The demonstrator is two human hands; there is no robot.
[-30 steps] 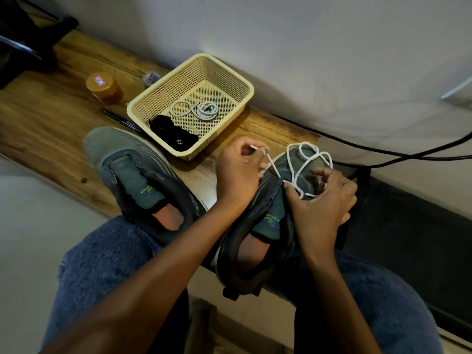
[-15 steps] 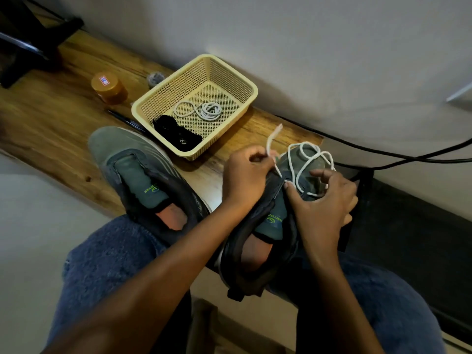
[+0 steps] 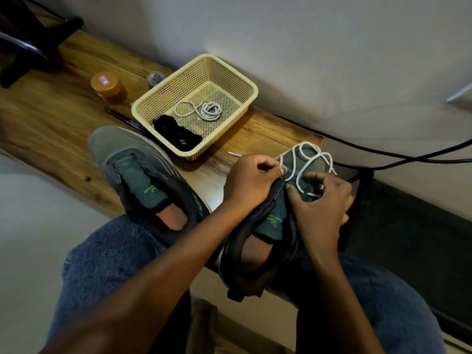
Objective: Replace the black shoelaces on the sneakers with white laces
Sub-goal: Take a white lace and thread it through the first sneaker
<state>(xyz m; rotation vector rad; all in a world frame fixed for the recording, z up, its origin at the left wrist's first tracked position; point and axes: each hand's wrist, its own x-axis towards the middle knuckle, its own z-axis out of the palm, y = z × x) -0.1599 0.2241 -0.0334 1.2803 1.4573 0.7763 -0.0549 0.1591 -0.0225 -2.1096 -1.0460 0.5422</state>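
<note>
At lower centre of the frame, I have the right-hand sneaker (image 3: pixel 270 226) propped on the lap and the desk edge, toe toward the wall. My left hand (image 3: pixel 251 183) pinches the white lace (image 3: pixel 305 162) at an eyelet on the shoe's left flank; the lace tip (image 3: pixel 233 153) pokes out beyond the knuckles. My right hand (image 3: pixel 321 203) is curled over the tongue, fingers pinching the lace where it crosses. Loose loops of lace lie over the toe.

Risks, as I judge them: the slack loops may tangle or knot when drawn through; an eyelet could be skipped, as my hands hide the row; the shoe may slip off the knee, being only propped.

The second sneaker (image 3: pixel 138 172), left of centre, has no lace and rests partly on the wooden desk (image 3: pixel 51 123). In the cream basket (image 3: pixel 245 83) above it lie a coiled white lace (image 3: pixel 204 111) and the black laces (image 3: pixel 178 135). An orange jar (image 3: pixel 108 86) stands upper left, a pen (image 3: pixel 122 118) beside the basket. Black cables (image 3: pixel 383 154) run along the pale wall at right. Lighting is dim.
</note>
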